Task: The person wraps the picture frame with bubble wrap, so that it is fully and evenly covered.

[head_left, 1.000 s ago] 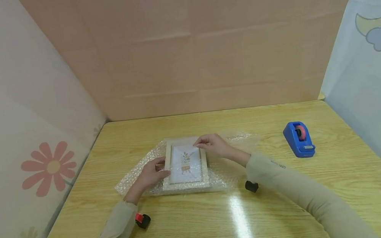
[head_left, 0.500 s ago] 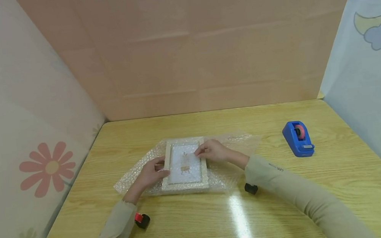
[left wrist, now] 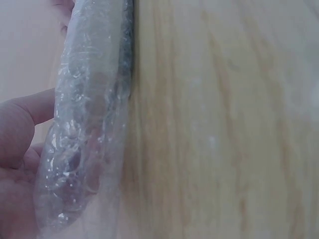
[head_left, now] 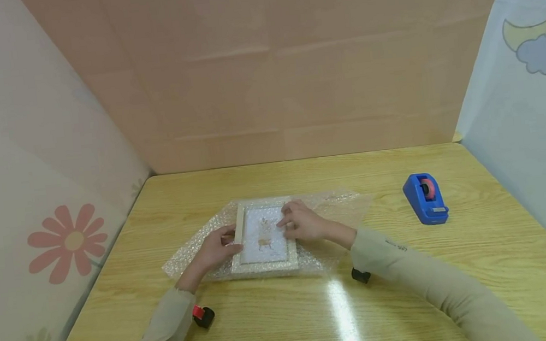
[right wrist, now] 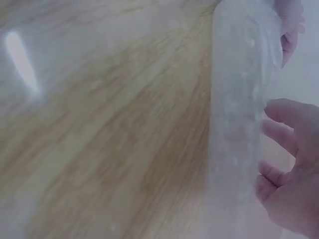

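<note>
A pale picture frame with a potted-plant print lies on the table under a layer of bubble wrap, which spreads out on both sides. My left hand grips the frame's left edge through the wrap, thumb on top. In the left wrist view its fingers show dimly through the bubble wrap. Over the frame's right side, my right hand rests its spread fingertips on the wrap. The right wrist view shows those fingers apart, their tips at the wrapped surface.
A blue tape dispenser with a pink roll stands at the right on the wooden table. Small black wrist devices sit beneath each forearm, the left one with a red part. A brown panel rises behind the table, with patterned side walls.
My right hand has slid slightly toward me over the frame, its fingers going from close together to spread on the wrap. The left hand has kept its place at the edge.
</note>
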The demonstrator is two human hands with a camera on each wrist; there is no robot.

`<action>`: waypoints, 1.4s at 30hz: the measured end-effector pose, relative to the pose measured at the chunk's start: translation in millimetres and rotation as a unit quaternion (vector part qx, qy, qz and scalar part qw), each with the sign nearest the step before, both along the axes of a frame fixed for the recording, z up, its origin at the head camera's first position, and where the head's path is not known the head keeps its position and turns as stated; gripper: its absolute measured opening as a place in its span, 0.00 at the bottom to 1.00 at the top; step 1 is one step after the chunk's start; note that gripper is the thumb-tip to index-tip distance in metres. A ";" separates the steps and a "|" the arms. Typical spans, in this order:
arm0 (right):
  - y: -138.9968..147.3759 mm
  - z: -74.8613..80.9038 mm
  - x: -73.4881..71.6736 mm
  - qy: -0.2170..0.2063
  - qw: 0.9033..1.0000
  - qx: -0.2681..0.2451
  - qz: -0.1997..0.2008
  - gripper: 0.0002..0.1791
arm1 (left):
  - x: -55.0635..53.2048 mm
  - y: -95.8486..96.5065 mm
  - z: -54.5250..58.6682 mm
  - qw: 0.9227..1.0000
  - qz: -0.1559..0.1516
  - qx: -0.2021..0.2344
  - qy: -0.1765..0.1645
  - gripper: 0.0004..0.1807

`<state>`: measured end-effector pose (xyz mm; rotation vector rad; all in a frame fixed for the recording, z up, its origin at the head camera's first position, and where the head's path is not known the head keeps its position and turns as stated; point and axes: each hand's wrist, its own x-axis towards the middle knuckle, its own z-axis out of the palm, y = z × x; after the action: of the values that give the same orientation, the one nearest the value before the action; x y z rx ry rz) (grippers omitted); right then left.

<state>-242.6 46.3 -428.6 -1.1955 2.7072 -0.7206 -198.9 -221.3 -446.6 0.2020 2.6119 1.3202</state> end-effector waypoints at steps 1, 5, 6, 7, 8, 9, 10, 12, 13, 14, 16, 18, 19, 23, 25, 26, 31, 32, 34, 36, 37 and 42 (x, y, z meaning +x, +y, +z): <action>0.5 1.0 1.6 0.001 1.000 0.005 -0.003 0.17 | 0.1 0.0 0.3 1.000 -0.001 0.001 0.000 0.32; 3.6 3.5 7.5 -0.001 1.000 0.030 -0.001 0.25 | 1.4 0.1 1.6 1.000 -0.003 0.003 0.000 0.31; 4.7 4.1 9.1 -0.007 0.999 0.035 -0.002 0.28 | 1.7 0.1 2.0 1.000 -0.005 0.004 0.000 0.31; 5.8 4.3 10.5 -0.012 0.999 0.039 -0.003 0.31 | 1.9 0.1 2.3 1.000 -0.005 0.005 0.000 0.31; 7.0 4.3 11.9 -0.017 0.999 0.042 -0.005 0.35 | 1.9 0.2 2.4 1.000 -0.005 0.007 -0.001 0.31; 8.0 4.3 13.1 -0.023 0.999 0.042 -0.008 0.38 | 1.9 0.1 2.6 1.000 -0.006 0.008 0.000 0.31; 9.0 4.1 14.1 -0.027 0.999 0.043 -0.011 0.41 | 1.8 0.0 2.8 1.000 -0.007 0.007 0.002 0.31; 10.8 3.2 16.2 -0.039 0.998 0.042 -0.017 0.47 | 1.7 0.1 3.0 1.000 -0.008 0.008 0.003 0.31; 11.5 2.6 16.9 -0.042 0.998 0.042 -0.020 0.49 | 1.6 0.1 3.1 1.000 -0.007 0.008 0.004 0.31; 12.1 1.4 17.3 -0.044 0.998 0.043 -0.021 0.50 | 1.4 -0.1 2.8 1.000 -0.006 0.009 0.004 0.31; 12.7 -0.1 18.2 -0.048 0.998 0.042 -0.028 0.51 | 1.3 -0.2 2.4 1.000 -0.007 0.008 0.004 0.32; 13.2 -1.8 18.9 -0.048 0.998 0.038 -0.033 0.50 | 1.1 -0.2 1.9 1.000 -0.008 0.010 0.003 0.32; 13.4 -2.4 19.0 -0.049 0.997 0.036 -0.038 0.50 | 0.9 -0.2 1.6 1.000 -0.009 0.011 0.004 0.32; 13.9 -3.6 19.7 -0.049 0.998 0.024 -0.040 0.47 | 1.1 0.5 2.4 1.000 -0.009 0.014 0.005 0.32; 13.9 -3.9 19.5 -0.048 0.998 0.022 -0.038 0.45 | 1.2 0.6 3.0 1.000 -0.007 0.012 0.005 0.32; 13.8 -4.1 19.6 -0.047 0.998 0.020 -0.037 0.44 | 1.4 0.6 3.5 1.000 -0.006 0.010 0.006 0.32; 13.9 -4.0 21.1 -0.049 0.998 0.009 -0.032 0.41 | 1.5 -1.2 2.7 1.000 -0.011 0.005 0.004 0.32; 13.9 -3.6 21.8 -0.049 0.998 0.004 -0.030 0.41 | 1.6 -1.9 2.8 1.000 -0.016 0.003 0.004 0.32; 14.4 -3.5 22.7 -0.046 0.999 -0.005 -0.027 0.41 | 1.6 -4.1 3.5 0.999 -0.030 -0.005 0.009 0.33; 14.6 -3.2 23.7 -0.038 0.999 -0.010 -0.024 0.42 | 2.1 -7.9 7.2 0.999 -0.044 -0.023 0.018 0.32; 14.9 -3.2 24.1 -0.037 0.999 -0.012 -0.023 0.42 | 2.3 -10.9 9.4 0.998 -0.047 -0.027 0.021 0.32; 15.7 -4.6 23.5 -0.049 0.998 -0.005 -0.033 0.41 | 6.1 -42.6 21.6 0.998 -0.025 -0.051 0.027 0.33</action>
<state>-219.0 62.0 -433.2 -1.0488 2.6751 -0.7816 -192.8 -263.9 -425.0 0.2884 2.6926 1.1768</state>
